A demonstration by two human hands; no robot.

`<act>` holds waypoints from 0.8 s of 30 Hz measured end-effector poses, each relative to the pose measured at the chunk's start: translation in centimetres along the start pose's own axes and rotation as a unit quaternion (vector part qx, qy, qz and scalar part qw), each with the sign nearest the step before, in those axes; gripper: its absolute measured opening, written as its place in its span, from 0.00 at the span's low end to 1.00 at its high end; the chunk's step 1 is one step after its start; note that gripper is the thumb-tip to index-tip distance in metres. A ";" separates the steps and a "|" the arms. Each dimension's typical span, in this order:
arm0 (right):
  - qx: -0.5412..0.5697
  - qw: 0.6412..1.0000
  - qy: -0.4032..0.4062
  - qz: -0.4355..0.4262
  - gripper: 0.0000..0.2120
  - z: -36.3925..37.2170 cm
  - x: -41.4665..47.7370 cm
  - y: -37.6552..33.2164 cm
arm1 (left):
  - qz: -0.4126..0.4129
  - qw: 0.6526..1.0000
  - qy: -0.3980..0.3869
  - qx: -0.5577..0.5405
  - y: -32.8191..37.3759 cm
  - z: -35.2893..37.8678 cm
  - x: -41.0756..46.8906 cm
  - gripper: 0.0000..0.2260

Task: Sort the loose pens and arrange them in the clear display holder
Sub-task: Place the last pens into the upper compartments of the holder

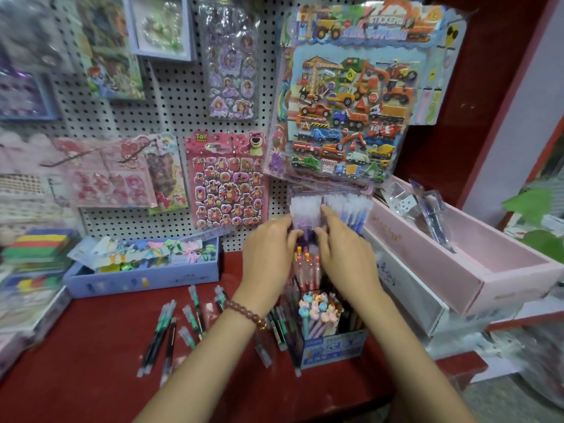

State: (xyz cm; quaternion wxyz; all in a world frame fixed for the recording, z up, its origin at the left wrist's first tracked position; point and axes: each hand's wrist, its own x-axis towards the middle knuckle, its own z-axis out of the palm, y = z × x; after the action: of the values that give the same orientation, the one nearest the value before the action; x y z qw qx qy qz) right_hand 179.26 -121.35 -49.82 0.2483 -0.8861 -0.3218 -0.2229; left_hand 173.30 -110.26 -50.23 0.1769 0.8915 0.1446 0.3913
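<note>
Purple white-capped pens [306,210], frame centre: our left hand [268,244] and right hand [343,250] both pinch them. We'd level the caps, seating them upright in the clear tiered acrylic holder [295,285].

Bare left forearm [198,355], bare right forearm [406,346], left-wrist bracelet [244,312] of round reddish-brown beads, small gold charm [261,324]

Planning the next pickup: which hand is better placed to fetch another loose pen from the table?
Left hand: the loose pens lie left of the clear holder, beside that hand's forearm; the right hand would need to cross the holder.
</note>
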 end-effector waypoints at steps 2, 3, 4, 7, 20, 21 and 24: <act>0.022 1.000 -0.007 0.011 0.20 0.1 0.2 0.0 | 0.013 0.999 0.022 -0.022 0.0 0.2 -0.1 0.13; 0.034 0.999 -0.009 0.020 0.20 0.1 0.3 0.0 | 0.022 0.999 0.030 -0.030 0.1 0.3 -0.1 0.14; 0.045 0.999 -0.010 0.030 0.19 0.1 0.5 -0.1 | 0.029 0.998 0.034 -0.033 0.2 0.3 -0.1 0.14; 0.046 0.998 -0.001 0.039 0.18 0.3 0.4 -0.1 | 0.033 0.999 0.030 -0.017 0.1 0.5 0.0 0.12; 0.111 0.985 0.130 0.001 0.18 0.6 -0.1 1.4 | 0.022 0.999 0.001 0.031 -0.5 0.2 -0.1 0.07; 0.105 0.983 0.151 0.000 0.17 0.5 -0.1 1.9 | 0.018 1.000 -0.001 0.025 -0.5 0.2 -0.1 0.08; 0.060 0.988 0.142 -0.028 0.17 -0.2 0.4 3.1 | 0.010 1.000 -0.008 0.028 -0.5 0.2 0.0 0.08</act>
State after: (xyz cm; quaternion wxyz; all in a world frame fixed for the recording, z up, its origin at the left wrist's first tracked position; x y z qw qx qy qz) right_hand 181.59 -123.35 -50.31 0.3382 -0.8192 -0.3208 -0.3339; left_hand 173.41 -109.87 -50.54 0.1491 0.9006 0.1451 0.3817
